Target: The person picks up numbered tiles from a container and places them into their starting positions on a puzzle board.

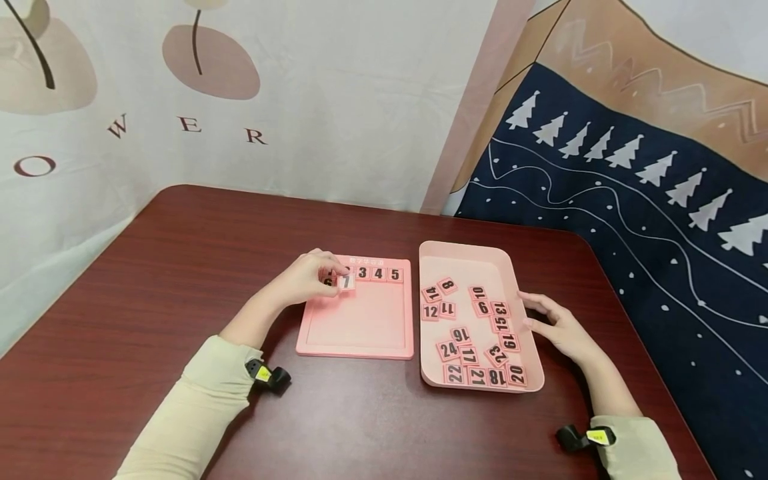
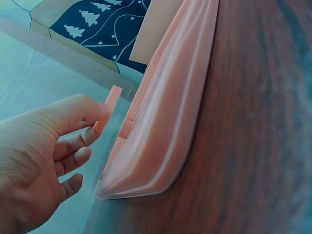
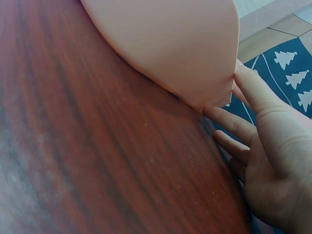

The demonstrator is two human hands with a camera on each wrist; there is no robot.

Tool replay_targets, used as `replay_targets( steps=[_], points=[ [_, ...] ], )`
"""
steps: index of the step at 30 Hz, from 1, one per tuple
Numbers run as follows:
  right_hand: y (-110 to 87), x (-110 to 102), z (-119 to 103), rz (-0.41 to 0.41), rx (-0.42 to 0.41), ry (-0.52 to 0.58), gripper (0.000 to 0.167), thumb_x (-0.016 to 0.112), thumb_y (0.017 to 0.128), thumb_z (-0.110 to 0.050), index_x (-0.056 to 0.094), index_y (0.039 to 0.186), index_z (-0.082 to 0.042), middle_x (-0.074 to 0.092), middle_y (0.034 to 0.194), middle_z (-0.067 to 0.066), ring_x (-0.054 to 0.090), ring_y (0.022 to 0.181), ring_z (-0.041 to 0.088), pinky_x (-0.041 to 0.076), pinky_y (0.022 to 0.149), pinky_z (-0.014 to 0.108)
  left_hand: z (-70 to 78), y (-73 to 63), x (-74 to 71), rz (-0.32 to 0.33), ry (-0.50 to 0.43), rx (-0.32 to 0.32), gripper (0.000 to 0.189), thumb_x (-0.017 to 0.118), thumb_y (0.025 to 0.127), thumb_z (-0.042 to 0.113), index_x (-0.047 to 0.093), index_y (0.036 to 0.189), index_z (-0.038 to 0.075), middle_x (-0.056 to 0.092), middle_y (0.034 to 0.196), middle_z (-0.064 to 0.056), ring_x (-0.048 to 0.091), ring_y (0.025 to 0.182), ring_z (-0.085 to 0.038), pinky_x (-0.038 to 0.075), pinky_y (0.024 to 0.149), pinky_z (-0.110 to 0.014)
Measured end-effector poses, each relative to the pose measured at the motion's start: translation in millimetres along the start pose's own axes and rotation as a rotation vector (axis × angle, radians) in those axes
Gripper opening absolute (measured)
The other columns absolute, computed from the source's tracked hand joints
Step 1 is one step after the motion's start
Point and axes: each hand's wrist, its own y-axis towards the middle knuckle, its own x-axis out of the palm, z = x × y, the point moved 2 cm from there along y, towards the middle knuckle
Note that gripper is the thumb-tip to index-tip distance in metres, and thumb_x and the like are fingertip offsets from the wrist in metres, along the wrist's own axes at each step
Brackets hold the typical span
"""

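My left hand [image 1: 306, 279] pinches a number tile marked 7 [image 1: 346, 282] between thumb and finger, over the upper left of a pink puzzle board [image 1: 354, 327]. In the left wrist view the tile [image 2: 108, 109] is seen edge-on, above the board's row of tiles. Tiles 3 [image 1: 363, 273], 4 [image 1: 379, 273] and 5 [image 1: 395, 274] lie along the board's top row; tile 6 [image 1: 327, 283] is partly hidden by the fingers. With fingers extended, my right hand [image 1: 561, 328] touches the right wall of a pink tray [image 1: 474, 251], as the right wrist view also shows.
Inside the tray lie several loose number tiles at mixed angles, among them 24 [image 1: 447, 350] and 20 [image 1: 517, 375]. Board and tray stand side by side on a dark red wooden table [image 1: 336, 420]. Printed curtains [image 1: 336, 133] hang behind the table.
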Motion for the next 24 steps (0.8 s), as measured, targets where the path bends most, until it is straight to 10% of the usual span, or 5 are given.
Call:
replay_targets(
  steps=[24],
  points=[
    [-0.1,-0.2,-0.4,-0.005,0.003,0.010,0.049,0.061,0.092,-0.004,0.046,0.138,0.000,0.055,0.128,-0.004,0.045,0.117,-0.003,0.033,0.093,0.012,-11.6,-0.5,6.0,-0.038,0.047,-0.029,0.032,0.076,0.076,0.012,0.074,0.107,0.008,0.059,0.102,-0.004,0.044,0.094,-0.021,0.037,0.077,-0.038]
  ],
)
